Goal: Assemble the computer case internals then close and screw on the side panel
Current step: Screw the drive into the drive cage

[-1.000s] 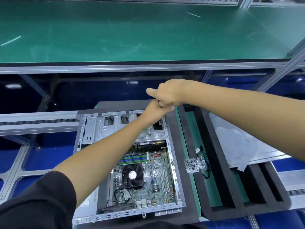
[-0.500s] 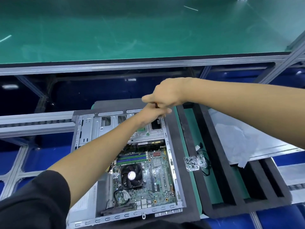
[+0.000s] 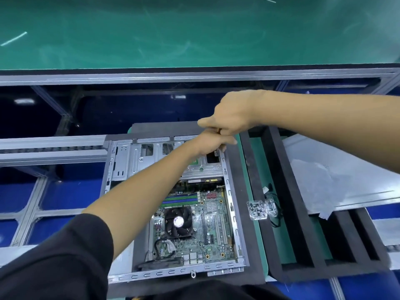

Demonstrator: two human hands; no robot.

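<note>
1. Hands have barely budged since a second ago, both still bunched at the far right corner of the open grey metal computer case [image 3: 121,161]; the view has just drifted a bit, and the right fist sits slightly lower over the left now
2. That case lies flat on a black foam pad [image 3: 242,224], long axis running away from the person, green motherboard [image 3: 214,230] with its black round fan cooler [image 3: 178,221] at the near end and the silver drive cage [image 3: 201,167] at the far end
3. The bit that matters: the work spot is at arm's stretch, far right corner of the case, right under the stacked hands. Both are about equally near it, left one lower and closer to the metal
4. Left hand [image 3: 211,142], reaching across over the case, has its fingers curled down at the small metal tab on the corner rim, looks like it's pinching something there, but I can't tell what
5. Right hand [image 3: 229,118] is a closed fist touching the top of the left, something small and dark with an orange glint peeking out between the fingers, can't say what it is
6. Side panel isn't on yet; a clear plastic box of small parts [image 3: 259,210] sits just right of the case in the black foam tray [image 3: 303,245]
</note>
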